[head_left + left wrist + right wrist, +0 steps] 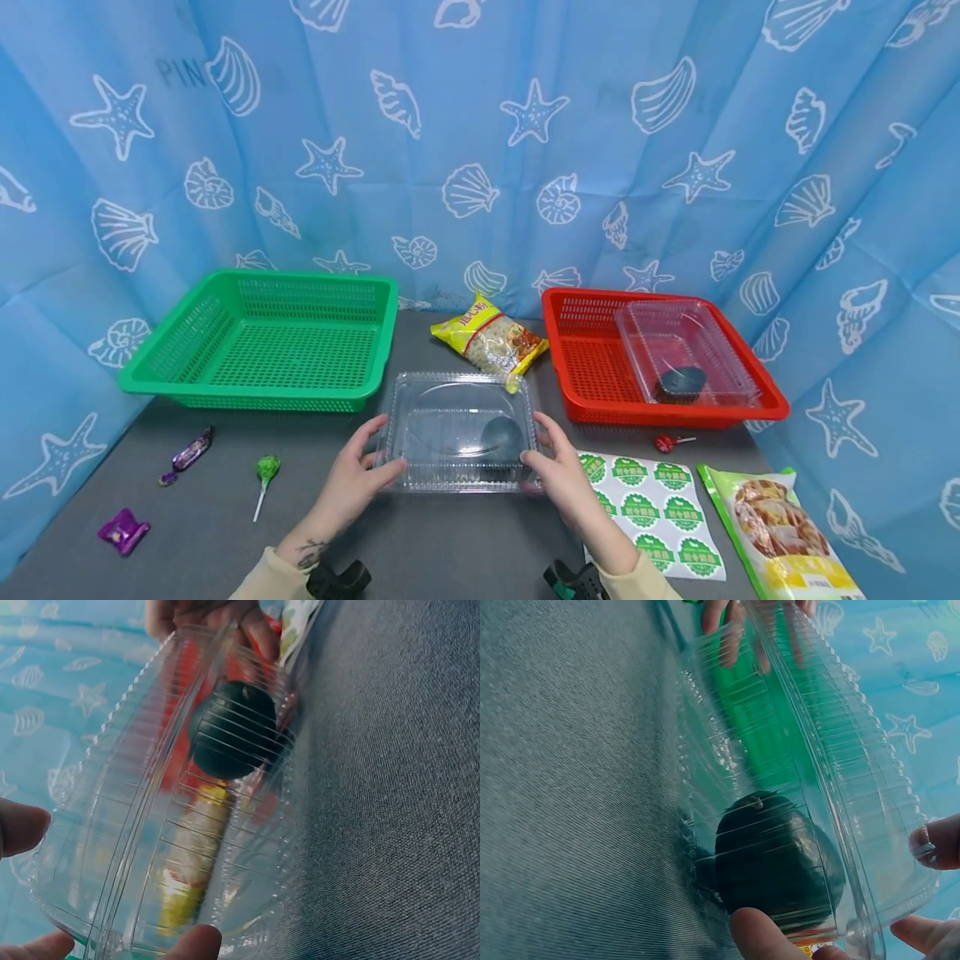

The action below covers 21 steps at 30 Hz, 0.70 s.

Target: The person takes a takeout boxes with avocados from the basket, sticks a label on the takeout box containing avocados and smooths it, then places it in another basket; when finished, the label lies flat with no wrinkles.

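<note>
In the head view, a clear plastic clamshell box [442, 433] stands at the middle of the grey table, with its lid down. Inside its right part lies a dark, round, fruit-like thing [780, 859], with a small stem mark visible in the right wrist view. My left hand [356, 475] grips the box's left end, thumb at the front corner and fingers along the side. At the opposite end my right hand [558, 471] holds it the same way. A yellow snack bag [498, 340] lies just behind the box.
A green basket [258, 398] stands back left. The red basket [577, 408] at back right holds another clear box [675, 325] with a dark round thing. Sticker sheet [660, 517], food bag [783, 533] and red lollipop [666, 443] lie right; green lollipop [267, 469] and purple candies [123, 532] left.
</note>
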### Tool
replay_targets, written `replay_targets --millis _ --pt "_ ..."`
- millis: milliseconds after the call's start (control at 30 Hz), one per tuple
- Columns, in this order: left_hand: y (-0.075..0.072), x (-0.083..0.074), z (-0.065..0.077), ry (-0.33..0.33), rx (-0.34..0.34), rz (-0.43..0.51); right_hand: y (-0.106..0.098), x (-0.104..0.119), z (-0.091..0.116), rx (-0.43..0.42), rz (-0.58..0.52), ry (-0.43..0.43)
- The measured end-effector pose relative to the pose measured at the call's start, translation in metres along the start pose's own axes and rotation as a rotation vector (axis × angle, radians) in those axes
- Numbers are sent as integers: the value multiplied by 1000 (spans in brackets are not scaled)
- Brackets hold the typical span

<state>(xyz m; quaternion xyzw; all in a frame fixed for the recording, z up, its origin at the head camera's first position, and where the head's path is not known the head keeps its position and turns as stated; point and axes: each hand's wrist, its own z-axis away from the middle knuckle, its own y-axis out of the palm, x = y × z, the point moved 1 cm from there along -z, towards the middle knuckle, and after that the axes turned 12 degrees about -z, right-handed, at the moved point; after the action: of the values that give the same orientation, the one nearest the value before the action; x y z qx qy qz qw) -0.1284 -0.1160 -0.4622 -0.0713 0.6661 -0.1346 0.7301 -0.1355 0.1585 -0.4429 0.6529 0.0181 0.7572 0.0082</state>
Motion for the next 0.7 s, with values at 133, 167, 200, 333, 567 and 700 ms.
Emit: replay_targets --millis 133,167,200,333,567,700 --pt "0 1 -3 -10 2 -14 0 1 -3 -2 -8 23" --pt "0 1 -3 -13 -1 -19 0 1 -4 -2 -12 26" --pt "0 0 -3 -14 -7 -27 -1 1 -5 -2 -16 27" --pt "1 -2 -5 -3 -32 -51 0 2 -7 -5 -7 13" --pt "2 -2 -4 -10 -36 -50 -21 26 18 -187 464 -128" --pt "-4 -1 4 -19 -42 -53 -67 41 27 -318 725 -81"
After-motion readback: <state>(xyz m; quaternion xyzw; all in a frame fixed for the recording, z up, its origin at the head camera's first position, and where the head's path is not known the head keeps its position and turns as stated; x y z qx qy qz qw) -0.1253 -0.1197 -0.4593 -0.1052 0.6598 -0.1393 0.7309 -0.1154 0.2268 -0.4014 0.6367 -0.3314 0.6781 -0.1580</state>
